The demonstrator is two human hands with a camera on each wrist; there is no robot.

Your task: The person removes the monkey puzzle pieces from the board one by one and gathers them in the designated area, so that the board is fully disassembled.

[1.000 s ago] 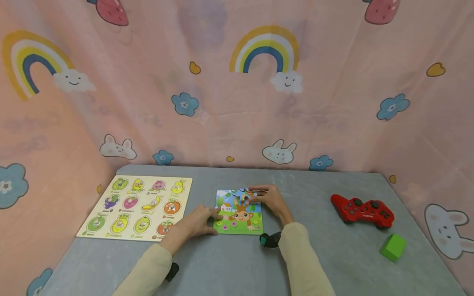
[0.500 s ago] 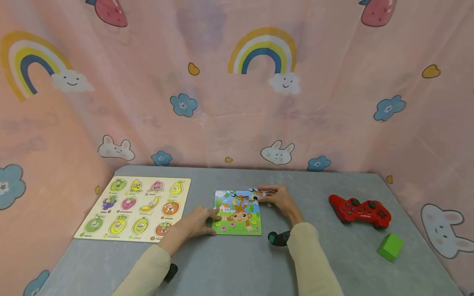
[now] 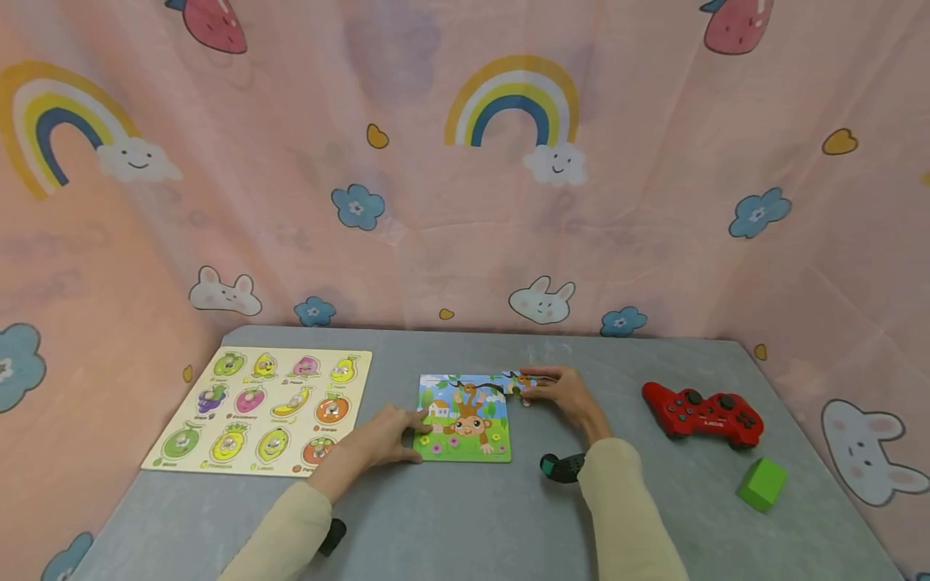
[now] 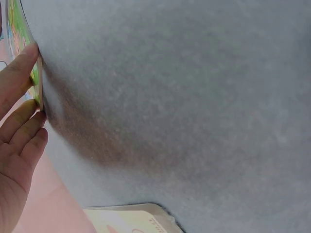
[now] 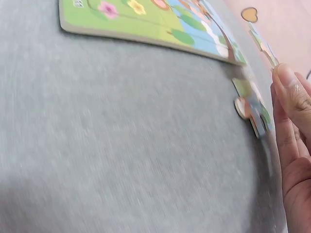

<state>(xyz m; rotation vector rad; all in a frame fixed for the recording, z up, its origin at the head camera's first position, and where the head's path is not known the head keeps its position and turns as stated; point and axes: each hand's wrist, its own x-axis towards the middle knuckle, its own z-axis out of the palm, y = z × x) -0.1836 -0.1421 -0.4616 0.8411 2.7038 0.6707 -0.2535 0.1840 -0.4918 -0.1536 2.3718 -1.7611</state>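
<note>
A square jigsaw puzzle (image 3: 465, 440) with a monkey picture lies mid-table in the head view. My left hand (image 3: 388, 436) holds its left side, thumb at the near corner and a fingertip over the edge; in the left wrist view the fingertips (image 4: 34, 119) sit right at the board's rim. Just right of the puzzle's far corner, my right hand (image 3: 567, 394) pinches a puzzle piece (image 3: 514, 381) between thumb and fingers. The right wrist view shows that held piece (image 5: 262, 46) edge-on, with a second puzzle piece (image 5: 252, 109) on the table below it.
A cream fruit peg board (image 3: 279, 428) lies to the left, close by the left forearm. Off to the right are a red game controller (image 3: 705, 415) and a green block (image 3: 763, 484). A pink patterned curtain (image 3: 407, 258) stands behind the grey table (image 3: 450, 524).
The right hand has drawn away to the right from the puzzle's far right corner, bringing pieces with it. The left hand stays at the puzzle's left edge.
</note>
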